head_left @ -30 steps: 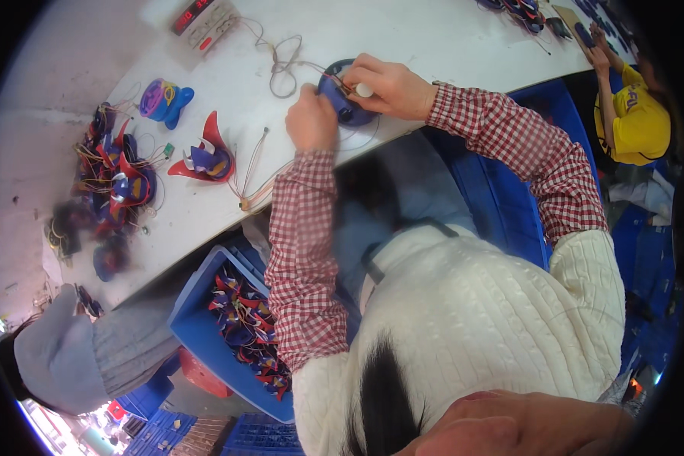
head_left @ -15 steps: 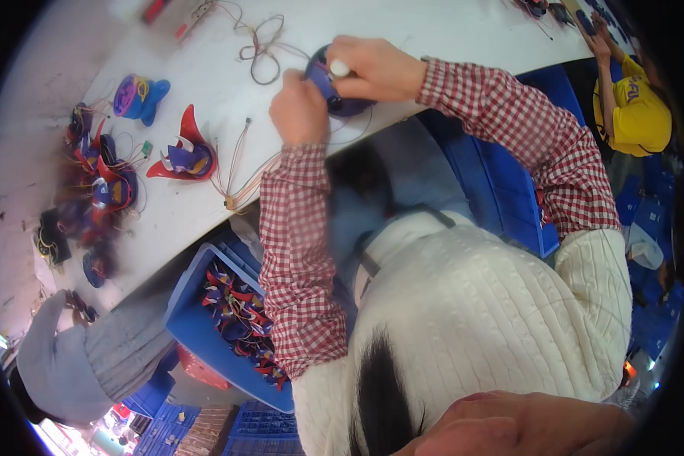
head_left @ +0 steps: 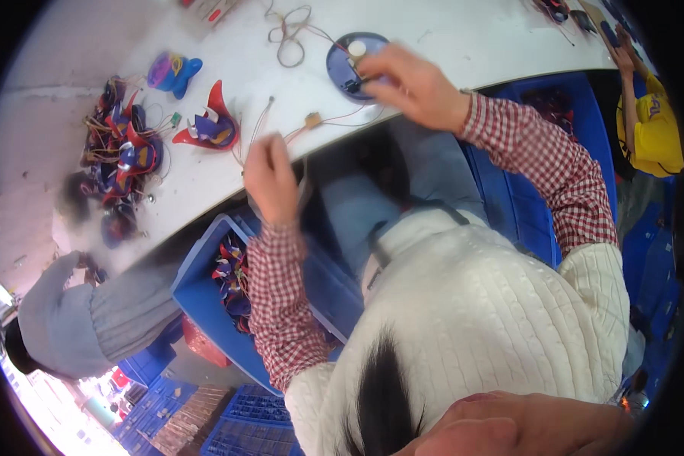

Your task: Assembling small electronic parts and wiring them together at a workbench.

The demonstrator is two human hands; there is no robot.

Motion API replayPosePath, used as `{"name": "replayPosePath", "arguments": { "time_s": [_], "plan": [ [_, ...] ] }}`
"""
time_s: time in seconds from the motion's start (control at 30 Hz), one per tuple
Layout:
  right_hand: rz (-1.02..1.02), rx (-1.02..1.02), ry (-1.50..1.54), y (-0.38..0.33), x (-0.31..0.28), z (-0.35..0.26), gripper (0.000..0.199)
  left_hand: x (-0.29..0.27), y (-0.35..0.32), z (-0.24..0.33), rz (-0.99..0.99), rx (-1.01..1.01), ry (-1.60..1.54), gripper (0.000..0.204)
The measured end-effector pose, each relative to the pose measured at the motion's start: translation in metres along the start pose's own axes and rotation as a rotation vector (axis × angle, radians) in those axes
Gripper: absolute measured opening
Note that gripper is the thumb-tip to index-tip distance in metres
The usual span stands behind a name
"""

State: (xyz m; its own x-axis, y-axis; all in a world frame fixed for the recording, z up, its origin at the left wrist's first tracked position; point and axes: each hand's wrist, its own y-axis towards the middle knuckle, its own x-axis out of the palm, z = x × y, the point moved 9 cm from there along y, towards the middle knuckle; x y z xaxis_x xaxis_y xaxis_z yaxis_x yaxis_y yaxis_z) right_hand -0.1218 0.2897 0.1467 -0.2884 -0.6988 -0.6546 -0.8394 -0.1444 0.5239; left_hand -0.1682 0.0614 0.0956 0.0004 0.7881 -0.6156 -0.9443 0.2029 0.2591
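Note:
On the white table (head_left: pixel 433 45) lies a round purple-blue disc (head_left: pixel 338 64) with a white knob (head_left: pixel 356 48) and a small black part on it. My right hand (head_left: pixel 422 87) is over its right side, thumb and fingers apart and slightly blurred. My left hand (head_left: pixel 272 182) is closed at the table's front edge, where thin wires (head_left: pixel 245 144) run to its fingertips; exactly how it grips them is hidden. Left of it sits a purple figure piece with red horns (head_left: pixel 211 128). A small tan connector (head_left: pixel 313 120) on a wire rests between my hands.
Several similar horned pieces (head_left: pixel 133 152) are heaped at the left, near a blue and purple part (head_left: pixel 173 74). A blue bin (head_left: pixel 194 281) of such pieces stands below the table edge; blue crates (head_left: pixel 600 129) stand at right. Co-workers sit left, in grey (head_left: pixel 91 319), and right, in yellow (head_left: pixel 653 137).
My left hand has left the disc and moved down-left to the wires. My right hand has loosened from the disc and drawn slightly right, uncovering it. The view has shifted a little.

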Motion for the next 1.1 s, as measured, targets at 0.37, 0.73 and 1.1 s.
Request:
{"name": "replayPosePath", "arguments": {
  "time_s": [0.37,0.73,1.1],
  "plan": [
    [-0.506,-0.052,-0.359,0.031,0.145,-0.011,0.013,0.058,-0.085,-0.030,-0.041,-0.497,-0.682,0.030],
    [-0.737,0.352,0.225,0.024,0.145,-0.020,0.016,0.074,-0.073,-0.049,0.089,-0.628,-1.351,0.025],
    [-0.726,0.688,0.626,0.006,0.162,-0.002,0.010,0.070,-0.070,-0.044,0.152,-0.616,-1.406,0.017]
  ]
}}
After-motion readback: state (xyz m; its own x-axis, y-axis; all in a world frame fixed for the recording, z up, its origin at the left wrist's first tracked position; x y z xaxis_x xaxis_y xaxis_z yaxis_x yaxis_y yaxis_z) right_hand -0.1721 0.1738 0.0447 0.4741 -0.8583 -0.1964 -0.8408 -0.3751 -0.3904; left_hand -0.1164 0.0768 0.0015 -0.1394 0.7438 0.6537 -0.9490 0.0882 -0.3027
